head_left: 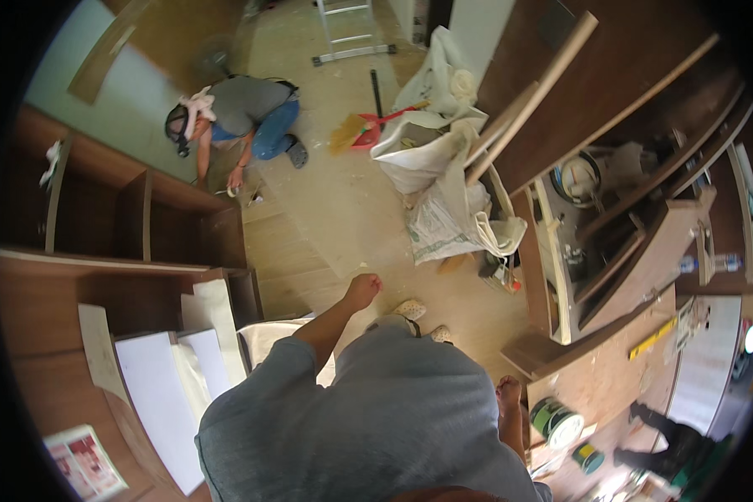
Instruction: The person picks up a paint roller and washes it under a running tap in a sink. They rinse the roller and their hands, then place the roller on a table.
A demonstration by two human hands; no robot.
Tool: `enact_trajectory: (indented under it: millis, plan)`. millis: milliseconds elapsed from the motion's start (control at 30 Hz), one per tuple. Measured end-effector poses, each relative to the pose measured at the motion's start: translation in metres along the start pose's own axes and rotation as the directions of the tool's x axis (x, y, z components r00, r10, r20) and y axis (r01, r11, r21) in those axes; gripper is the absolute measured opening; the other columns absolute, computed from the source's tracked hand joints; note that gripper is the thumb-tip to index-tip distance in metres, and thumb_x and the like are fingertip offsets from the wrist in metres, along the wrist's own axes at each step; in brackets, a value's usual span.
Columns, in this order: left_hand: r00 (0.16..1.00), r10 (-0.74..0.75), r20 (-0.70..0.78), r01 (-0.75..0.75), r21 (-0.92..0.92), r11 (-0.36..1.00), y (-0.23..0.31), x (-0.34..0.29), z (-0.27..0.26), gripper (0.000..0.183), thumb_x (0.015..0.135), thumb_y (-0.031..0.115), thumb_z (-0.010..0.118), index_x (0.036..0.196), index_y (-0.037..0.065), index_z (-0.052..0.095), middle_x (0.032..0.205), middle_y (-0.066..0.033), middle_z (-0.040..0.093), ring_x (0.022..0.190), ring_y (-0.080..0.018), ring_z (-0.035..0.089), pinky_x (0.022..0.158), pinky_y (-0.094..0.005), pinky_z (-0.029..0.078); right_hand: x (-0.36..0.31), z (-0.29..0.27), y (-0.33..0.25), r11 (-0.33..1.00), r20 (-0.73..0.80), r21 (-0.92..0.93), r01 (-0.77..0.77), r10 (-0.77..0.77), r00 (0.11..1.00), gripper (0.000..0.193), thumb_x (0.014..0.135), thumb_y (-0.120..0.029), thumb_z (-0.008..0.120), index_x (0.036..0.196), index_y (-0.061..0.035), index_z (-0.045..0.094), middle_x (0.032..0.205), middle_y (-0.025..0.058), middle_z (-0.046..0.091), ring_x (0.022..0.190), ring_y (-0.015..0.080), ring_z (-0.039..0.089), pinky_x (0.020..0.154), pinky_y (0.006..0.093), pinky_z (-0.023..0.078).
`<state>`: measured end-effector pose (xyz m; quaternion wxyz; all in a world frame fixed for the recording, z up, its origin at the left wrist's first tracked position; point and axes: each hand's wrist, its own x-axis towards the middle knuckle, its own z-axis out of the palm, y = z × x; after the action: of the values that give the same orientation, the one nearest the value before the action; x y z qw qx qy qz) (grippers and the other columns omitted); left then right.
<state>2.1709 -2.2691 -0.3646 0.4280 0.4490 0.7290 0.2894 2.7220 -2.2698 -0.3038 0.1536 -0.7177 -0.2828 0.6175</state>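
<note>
In front of my body, over the bare floor, my left hand (365,291) is closed in a loose fist with nothing showing in it. Lower on the right, my right hand (508,395) hangs at my side with its fingers curled in, and nothing shows in it either. Nearest to the right hand is a green and white paint bucket (556,422), apart from it. My light-coloured clogs (410,310) stand on the floor (335,226) below me.
A person (251,113) crouches at the far left by a wooden cabinet (134,209). White sacks (443,217) holding wooden strips stand ahead right, beside a red dustpan (368,132). A ladder (347,33) is at the back. Another person (673,443) is at lower right.
</note>
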Motion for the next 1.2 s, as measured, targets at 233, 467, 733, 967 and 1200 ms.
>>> enact_trajectory:
  millis: [233, 467, 733, 967, 1200]
  plan:
    - [0.917, -0.361, -0.166, 0.386, 0.149, 0.911, -0.095, -0.088, -0.011, 0.015, 0.077, 0.006, 0.057, 0.08, 0.01, 0.072, 0.081, -0.012, 0.071, 0.08, -0.0286, 0.069, 0.073, -0.0378, 0.054, 0.028, 0.009, -0.047, 0.97, 0.116, -0.216, 0.116, -0.093, 0.989, 0.027, 0.085, 0.006, 0.034, 0.072, -0.0105, 0.051, 0.058, -0.0008, 0.044, 0.047, 0.01, 0.043, 0.049, 0.0325, 0.05]
    - [0.873, -0.485, -0.052, 0.486, 0.182, 0.855, -0.093, -0.126, 0.026, 0.02, 0.074, 0.003, 0.058, 0.081, 0.012, 0.074, 0.085, -0.0113, 0.073, 0.081, -0.0291, 0.07, 0.075, -0.0385, 0.055, 0.042, -0.036, -0.039, 0.981, 0.122, -0.191, 0.029, -0.006, 0.993, 0.026, 0.086, 0.003, 0.035, 0.071, -0.013, 0.049, 0.057, -0.0023, 0.041, 0.045, 0.0101, 0.039, 0.047, 0.0317, 0.046]
    - [0.96, -0.273, -0.062, 0.276, 0.038, 0.96, 0.002, -0.12, 0.066, 0.02, 0.071, 0.004, 0.057, 0.081, 0.009, 0.074, 0.083, -0.0156, 0.071, 0.081, -0.0314, 0.068, 0.073, -0.0401, 0.053, 0.06, -0.088, 0.046, 0.919, 0.146, -0.393, 0.013, 0.049, 0.988, 0.023, 0.088, 0.0, 0.041, 0.072, -0.0126, 0.053, 0.055, -0.0014, 0.042, 0.047, 0.0137, 0.041, 0.052, 0.0289, 0.044]
    - [0.93, -0.313, -0.192, 0.322, 0.014, 0.947, -0.026, -0.163, 0.087, 0.015, 0.075, 0.007, 0.062, 0.084, 0.006, 0.073, 0.084, -0.0168, 0.071, 0.08, -0.0304, 0.068, 0.072, -0.0387, 0.053, 0.119, -0.137, 0.091, 0.693, 0.351, -0.645, 0.321, -0.105, 0.93, 0.023, 0.092, -0.002, 0.042, 0.077, -0.0123, 0.056, 0.059, -0.0003, 0.044, 0.052, 0.0151, 0.044, 0.056, 0.0295, 0.045]
    - [0.892, -0.452, -0.012, 0.447, 0.169, 0.878, -0.13, -0.255, 0.12, 0.013, 0.077, -0.001, 0.063, 0.085, 0.003, 0.073, 0.078, -0.0126, 0.071, 0.071, -0.0215, 0.066, 0.062, -0.0362, 0.051, 0.091, -0.085, -0.039, 0.963, 0.254, -0.268, 0.042, 0.029, 0.967, 0.022, 0.09, 0.0, 0.045, 0.078, -0.0142, 0.057, 0.065, 0.0007, 0.049, 0.052, 0.0134, 0.049, 0.048, 0.0397, 0.046]
